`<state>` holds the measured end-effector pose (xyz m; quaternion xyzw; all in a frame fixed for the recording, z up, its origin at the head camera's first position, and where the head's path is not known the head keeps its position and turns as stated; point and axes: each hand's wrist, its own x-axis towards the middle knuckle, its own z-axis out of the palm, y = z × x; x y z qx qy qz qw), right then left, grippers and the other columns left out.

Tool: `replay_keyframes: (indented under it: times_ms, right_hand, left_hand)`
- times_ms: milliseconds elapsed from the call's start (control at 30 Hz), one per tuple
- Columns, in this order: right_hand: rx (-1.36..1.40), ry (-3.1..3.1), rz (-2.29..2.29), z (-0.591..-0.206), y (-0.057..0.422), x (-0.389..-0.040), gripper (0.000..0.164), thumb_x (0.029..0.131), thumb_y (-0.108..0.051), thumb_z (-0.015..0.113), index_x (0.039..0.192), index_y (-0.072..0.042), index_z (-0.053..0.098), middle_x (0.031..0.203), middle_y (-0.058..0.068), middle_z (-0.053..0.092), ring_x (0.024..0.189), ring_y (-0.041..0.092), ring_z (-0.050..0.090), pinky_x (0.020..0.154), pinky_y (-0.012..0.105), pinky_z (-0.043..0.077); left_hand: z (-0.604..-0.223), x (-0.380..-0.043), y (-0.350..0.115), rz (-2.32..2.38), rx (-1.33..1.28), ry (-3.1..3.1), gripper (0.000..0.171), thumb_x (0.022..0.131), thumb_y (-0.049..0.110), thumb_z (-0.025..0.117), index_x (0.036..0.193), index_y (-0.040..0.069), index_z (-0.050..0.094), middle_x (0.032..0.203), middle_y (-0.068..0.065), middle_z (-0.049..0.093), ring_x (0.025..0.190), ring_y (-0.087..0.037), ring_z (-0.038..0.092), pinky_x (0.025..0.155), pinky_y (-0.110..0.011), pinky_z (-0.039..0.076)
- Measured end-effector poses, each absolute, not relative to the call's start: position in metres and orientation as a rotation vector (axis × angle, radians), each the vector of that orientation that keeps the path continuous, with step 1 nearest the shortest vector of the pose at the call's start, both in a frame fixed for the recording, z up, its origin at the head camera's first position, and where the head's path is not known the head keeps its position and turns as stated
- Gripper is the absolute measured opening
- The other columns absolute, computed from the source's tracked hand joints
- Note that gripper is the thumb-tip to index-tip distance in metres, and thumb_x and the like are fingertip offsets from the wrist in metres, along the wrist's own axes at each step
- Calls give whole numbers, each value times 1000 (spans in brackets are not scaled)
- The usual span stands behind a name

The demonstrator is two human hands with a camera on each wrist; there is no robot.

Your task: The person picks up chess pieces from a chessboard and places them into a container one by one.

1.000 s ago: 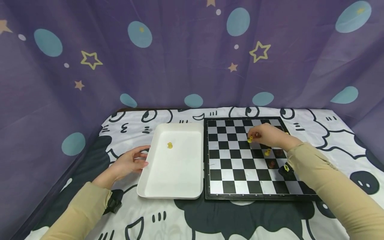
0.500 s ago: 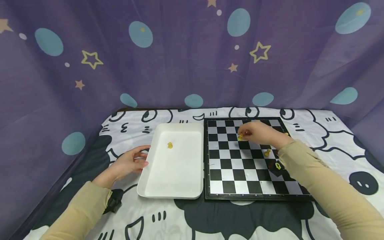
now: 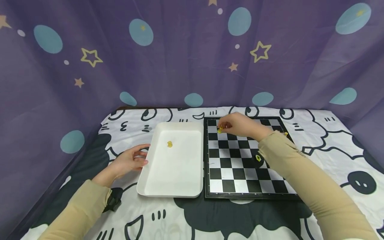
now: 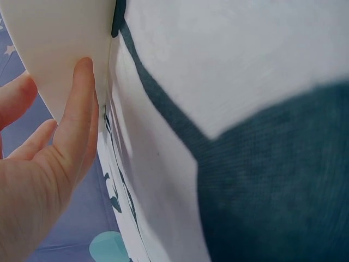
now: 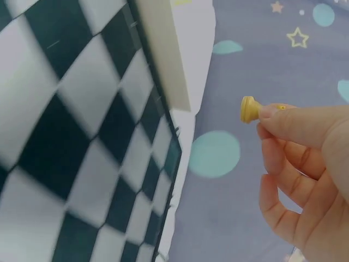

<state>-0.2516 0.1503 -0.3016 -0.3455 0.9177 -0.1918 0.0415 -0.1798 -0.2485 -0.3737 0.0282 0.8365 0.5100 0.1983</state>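
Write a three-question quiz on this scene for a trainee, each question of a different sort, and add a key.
1. Which hand pinches the small yellow chess piece with a round base?
2. True or false: in the head view, the white rectangular tray lies to the right of the flat black-and-white checkered board.
3. Multiple choice: what lies inside the tray? A) nothing; B) one little yellow piece; C) four little yellow pieces.

Key:
1. The right hand.
2. False: the tray lies to the left of the board.
3. B.
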Motion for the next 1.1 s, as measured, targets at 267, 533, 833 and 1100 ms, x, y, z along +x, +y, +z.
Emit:
replay_keyframes:
  times_ms: [267, 533, 833, 1100]
  right_hand:
    - [-1137, 2743, -637, -289, 109, -258, 15, 89, -7, 65, 103, -6, 69, 91, 3, 68, 81, 16, 59, 76, 32, 51]
    - [-1172, 2681, -579, -288, 61, -258, 14, 90, -11, 64, 103, -9, 69, 92, 2, 68, 84, 16, 60, 77, 29, 51]
    - [-1255, 2632, -560, -304, 18, -263, 11, 89, -12, 66, 100, -10, 69, 93, 2, 68, 86, 15, 59, 78, 26, 49]
    - [-1195, 2596, -529, -327, 4, -269, 16, 89, -9, 65, 104, -7, 69, 97, 4, 68, 87, 15, 58, 80, 26, 47]
  left_hand:
    - [-371, -180, -247, 1420, 74, 2345, 69, 91, 9, 63, 149, 6, 26, 131, -28, 44, 97, -20, 62, 78, -39, 56]
    - [-372, -181, -249, 1422, 80, 2341, 69, 91, 9, 63, 149, 6, 26, 131, -27, 44, 98, -20, 62, 78, -39, 56]
    - [-373, -181, -250, 1411, 69, 2359, 68, 91, 9, 62, 149, 6, 26, 131, -27, 44, 99, -22, 62, 80, -40, 56]
    - [-375, -179, -248, 1395, 48, 2367, 68, 91, 9, 62, 149, 7, 26, 132, -27, 44, 102, -23, 61, 81, -41, 56]
